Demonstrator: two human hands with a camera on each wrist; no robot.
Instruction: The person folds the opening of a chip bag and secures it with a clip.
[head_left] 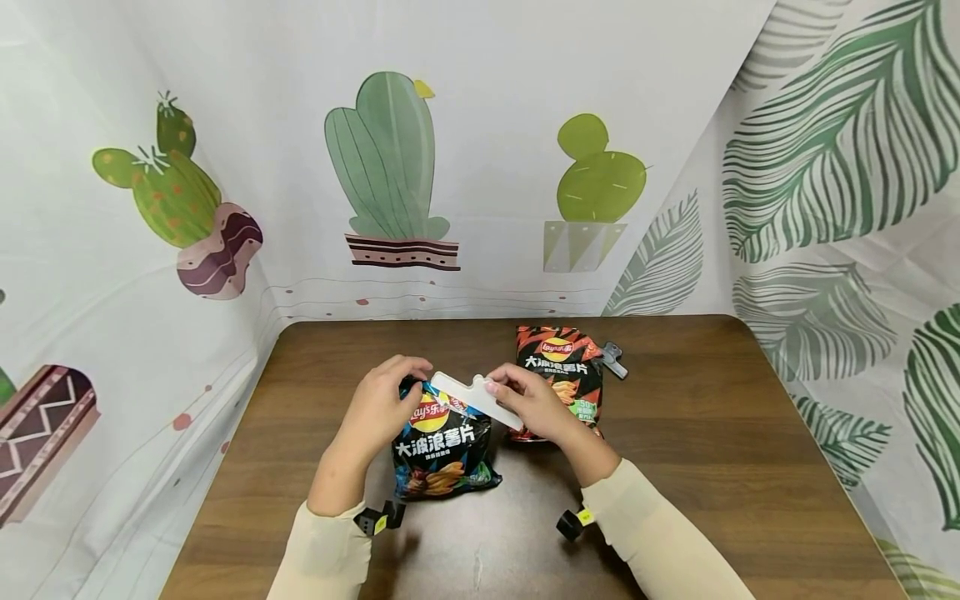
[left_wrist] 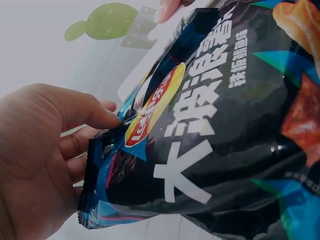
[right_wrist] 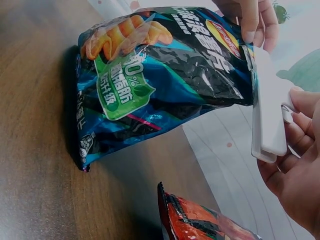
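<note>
A black and blue bag of potato chips (head_left: pixel 442 450) stands on the table, its top edge up. My left hand (head_left: pixel 382 404) pinches the bag's top left corner between thumb and fingers, as the left wrist view shows. In my right hand (head_left: pixel 536 404) is a long white bag clip (head_left: pixel 477 400), gripped by its handle with thumb and fingers. Along the bag's top edge lies the clip, slanting down to the right in the head view. At its near end in the right wrist view, the clip's two bars (right_wrist: pixel 270 145) stand slightly apart. Whether the bag's edge is between them, I cannot tell.
A red and black chip bag (head_left: pixel 558 358) lies behind and to the right, partly hidden by the right hand. A grey metal clip (head_left: pixel 613 360) is at that bag's upper right corner. Behind the wooden table (head_left: pixel 675 433) hangs a cloth printed with cacti and leaves.
</note>
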